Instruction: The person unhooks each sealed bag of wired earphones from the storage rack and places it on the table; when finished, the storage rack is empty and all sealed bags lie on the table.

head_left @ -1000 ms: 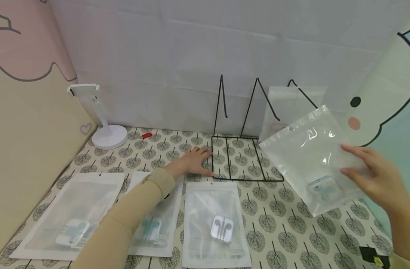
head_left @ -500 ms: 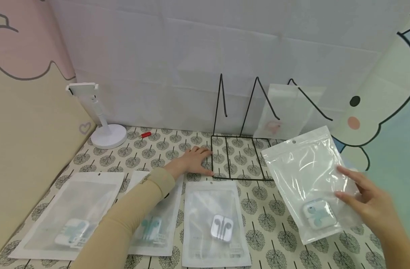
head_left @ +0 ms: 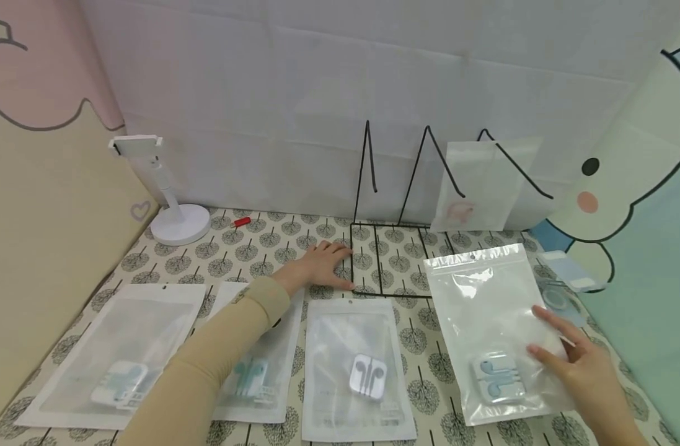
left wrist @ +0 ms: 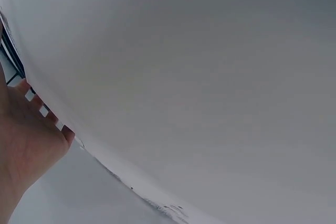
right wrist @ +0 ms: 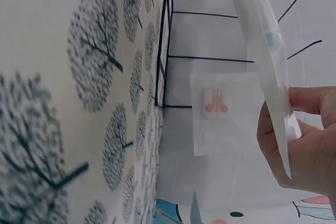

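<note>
Head view: the right hand [head_left: 582, 365] holds a clear bag [head_left: 493, 328] with pale blue earphones [head_left: 498, 378] inside, at the table's [head_left: 261, 248] right front. The left hand [head_left: 323, 266] lies flat, fingers straight, beside the wire rack [head_left: 392, 260]. Three more earphone bags lie in front.

Left wrist view: only the palm [left wrist: 26, 145] shows, against white.

Right wrist view: fingers [right wrist: 307, 100] and thumb pinch the bag's edge [right wrist: 270, 72]; a bag with pink earphones [right wrist: 215, 100] stands in the rack [right wrist: 165, 61].

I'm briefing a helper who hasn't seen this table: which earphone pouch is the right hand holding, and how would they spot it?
Start at the black wire rack at the back of the tree-patterned table. Just in front of its right end lies a clear pouch gripped at its edge by the right hand. Unlike the three pouches in a row to its left, it overlaps the rack's base and holds pale blue earphones.
</note>
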Tool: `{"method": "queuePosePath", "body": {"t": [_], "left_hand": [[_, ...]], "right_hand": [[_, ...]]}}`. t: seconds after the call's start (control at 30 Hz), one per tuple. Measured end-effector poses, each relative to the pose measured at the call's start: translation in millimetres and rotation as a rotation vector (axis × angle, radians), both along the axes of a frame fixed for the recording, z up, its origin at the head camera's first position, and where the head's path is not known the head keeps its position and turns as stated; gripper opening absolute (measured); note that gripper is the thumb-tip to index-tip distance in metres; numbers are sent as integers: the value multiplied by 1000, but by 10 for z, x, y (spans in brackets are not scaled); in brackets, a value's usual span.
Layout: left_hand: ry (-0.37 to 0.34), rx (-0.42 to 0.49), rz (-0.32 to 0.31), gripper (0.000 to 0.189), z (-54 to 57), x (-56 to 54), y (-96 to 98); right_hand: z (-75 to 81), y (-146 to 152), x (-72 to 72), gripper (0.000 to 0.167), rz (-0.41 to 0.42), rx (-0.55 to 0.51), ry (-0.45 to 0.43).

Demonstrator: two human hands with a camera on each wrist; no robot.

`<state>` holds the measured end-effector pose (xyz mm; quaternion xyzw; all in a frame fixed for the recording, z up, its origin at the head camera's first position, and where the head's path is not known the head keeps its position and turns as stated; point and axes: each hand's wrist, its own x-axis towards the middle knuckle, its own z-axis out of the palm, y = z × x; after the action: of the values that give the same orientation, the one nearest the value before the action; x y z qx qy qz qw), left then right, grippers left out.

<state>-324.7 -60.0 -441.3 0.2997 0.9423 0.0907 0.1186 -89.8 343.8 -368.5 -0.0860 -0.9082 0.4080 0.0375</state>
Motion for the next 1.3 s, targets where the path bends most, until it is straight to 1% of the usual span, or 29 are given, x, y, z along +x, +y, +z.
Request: {"method": "queuePosePath", "body": {"t": [0.1,0.17,0.23,0.33,0.4,0.47,0.53,0.7,0.8,0.87,0.97,1.03,1.13,1.2,1.3], "left_hand": [[-4,1,-6,98,-3,-8,6],[-6,0,-3,98,-2,-8,9],[-7,-6,1,98,2,-6,9],[-5,-14,2,98,4,1,8],[-4,-18,-1,98,4,2,10],[-1,-16,-5,98,2,3,12],[-4,-14,-3,98,3,3,15],[-20,-13,4,98,26,15,23],[-24,-17,3,98,36,21,28],[-25,-15,4,98,35,24,27],[-28,-15,8,98,42,31,21],[-29,-14,10,98,49,34,16],[-24,-19,11,98,55,34,15],[-22,-22,11,98,53,33,16],[-25,-22,12,99,52,32,19]], "right_hand": [[-64,-91,32,70,10,54,-47],[-100,-142,41,71,29,104,-62],[-129,-181,46,72,51,125,-93],[-178,-242,37,75,63,117,-155],[-217,-277,27,77,62,88,-205],[-257,-308,14,77,58,77,-228],[-298,-331,9,77,73,84,-233],[-367,-360,20,75,128,117,-200],[-388,-363,20,75,138,137,-178],[-399,-359,7,77,149,157,-162],[-409,-350,-30,81,168,183,-168],[-418,-343,-68,85,193,214,-183],[-433,-328,-112,90,235,294,-196],[-445,-314,-126,93,271,351,-185],[-457,-278,-135,95,335,405,-162]]}}
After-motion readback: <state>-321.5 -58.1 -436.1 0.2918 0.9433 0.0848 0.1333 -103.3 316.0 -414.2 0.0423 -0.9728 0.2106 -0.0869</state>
